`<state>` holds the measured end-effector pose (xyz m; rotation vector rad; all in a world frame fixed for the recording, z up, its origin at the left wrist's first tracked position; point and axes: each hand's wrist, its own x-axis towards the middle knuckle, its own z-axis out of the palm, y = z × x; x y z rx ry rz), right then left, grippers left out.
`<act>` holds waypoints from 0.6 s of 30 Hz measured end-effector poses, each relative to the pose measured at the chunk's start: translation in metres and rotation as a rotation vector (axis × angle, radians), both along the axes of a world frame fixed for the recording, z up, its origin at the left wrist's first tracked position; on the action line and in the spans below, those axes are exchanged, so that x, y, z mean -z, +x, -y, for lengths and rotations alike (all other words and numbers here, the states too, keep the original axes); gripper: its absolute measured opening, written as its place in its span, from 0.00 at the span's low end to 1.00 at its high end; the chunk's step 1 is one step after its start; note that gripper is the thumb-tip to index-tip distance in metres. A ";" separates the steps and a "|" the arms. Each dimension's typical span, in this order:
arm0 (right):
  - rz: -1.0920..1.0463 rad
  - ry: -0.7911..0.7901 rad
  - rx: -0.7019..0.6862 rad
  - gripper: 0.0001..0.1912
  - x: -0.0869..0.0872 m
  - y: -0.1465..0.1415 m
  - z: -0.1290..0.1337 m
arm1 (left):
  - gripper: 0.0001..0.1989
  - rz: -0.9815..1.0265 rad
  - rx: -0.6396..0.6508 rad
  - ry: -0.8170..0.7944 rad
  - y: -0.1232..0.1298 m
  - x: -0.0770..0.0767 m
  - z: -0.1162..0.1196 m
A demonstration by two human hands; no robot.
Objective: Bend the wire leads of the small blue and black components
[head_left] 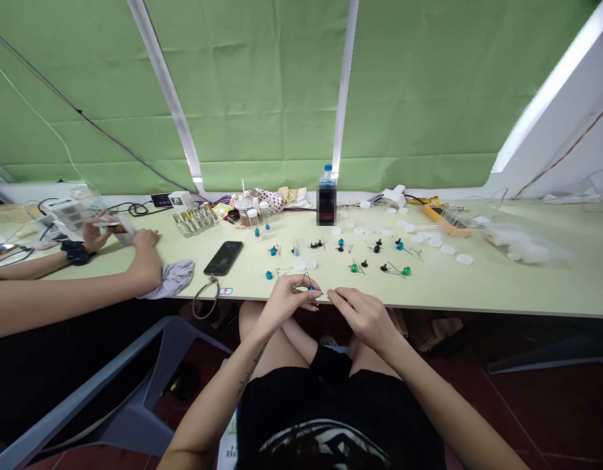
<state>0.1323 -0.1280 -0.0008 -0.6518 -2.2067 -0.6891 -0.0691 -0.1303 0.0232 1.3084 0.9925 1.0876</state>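
Seated at a pale green counter (477, 290), a person's left hand (285, 301) holds a thin bent wire with a small teal bead (308, 286) in a clamped grip at the counter's front edge. The right hand (362, 318) is just beside it, its grip drawn in, though whether on the wire cannot be told. One slip could send the bead over the edge to the dark red tile floor (551, 418).

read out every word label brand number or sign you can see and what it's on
Nothing can be read clearly. The dark label on the water bottle, the small sticker near the phone and the white box at the back carry marks too small or blurred to read.
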 end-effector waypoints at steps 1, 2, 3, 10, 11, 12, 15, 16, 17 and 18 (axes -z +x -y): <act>-0.013 -0.016 -0.002 0.12 0.001 0.000 0.000 | 0.14 0.002 0.002 0.000 0.000 -0.001 0.000; -0.027 -0.032 -0.004 0.12 0.002 0.000 0.000 | 0.14 0.003 0.005 0.003 0.000 -0.001 0.000; -0.041 -0.050 -0.006 0.12 0.003 0.000 0.000 | 0.14 0.004 0.009 0.008 0.001 -0.001 0.000; -0.227 -0.325 -0.090 0.12 0.005 -0.004 -0.001 | 0.13 0.010 0.021 0.032 0.000 0.001 -0.001; -0.266 -0.386 -0.113 0.12 0.003 -0.005 0.000 | 0.13 0.007 0.024 0.036 0.000 0.002 -0.002; -0.310 -0.449 -0.136 0.12 0.002 -0.006 0.001 | 0.13 0.003 0.028 0.041 -0.001 0.003 -0.002; -0.454 -0.658 -0.184 0.11 -0.004 -0.006 0.004 | 0.13 -0.030 0.034 0.060 0.000 0.003 -0.002; -0.497 -0.735 -0.191 0.11 -0.006 -0.006 0.005 | 0.13 -0.046 0.036 0.071 0.000 0.002 -0.001; -0.530 -0.809 -0.197 0.12 -0.007 -0.006 0.006 | 0.13 -0.062 0.039 0.083 0.001 0.001 -0.001; -0.551 -0.874 -0.203 0.12 -0.007 -0.006 0.006 | 0.13 -0.078 0.040 0.093 0.001 0.000 0.000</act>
